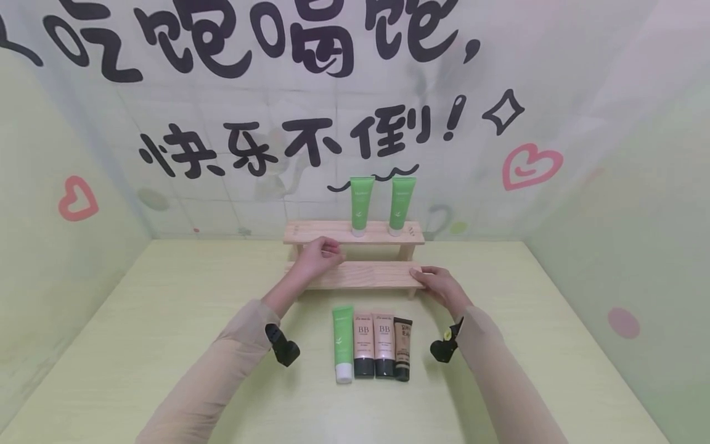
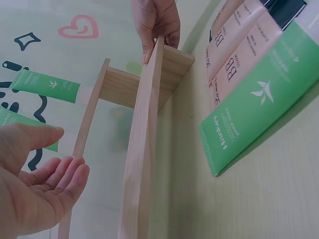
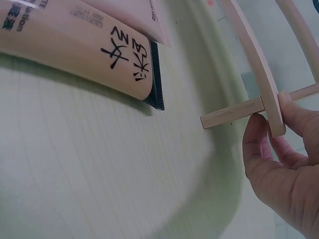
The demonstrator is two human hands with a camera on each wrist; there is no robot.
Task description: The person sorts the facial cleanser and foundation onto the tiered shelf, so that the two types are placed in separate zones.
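Four tubes (image 1: 371, 347) lie before the wooden rack (image 1: 355, 275); right fingers (image 1: 424, 274) grip its end, left fingers (image 1: 327, 250) loose.

The picture edge cuts off the pale pink lying tubes (image 3: 75, 35), and small print on the green lying tube (image 1: 342, 343) is unreadable.
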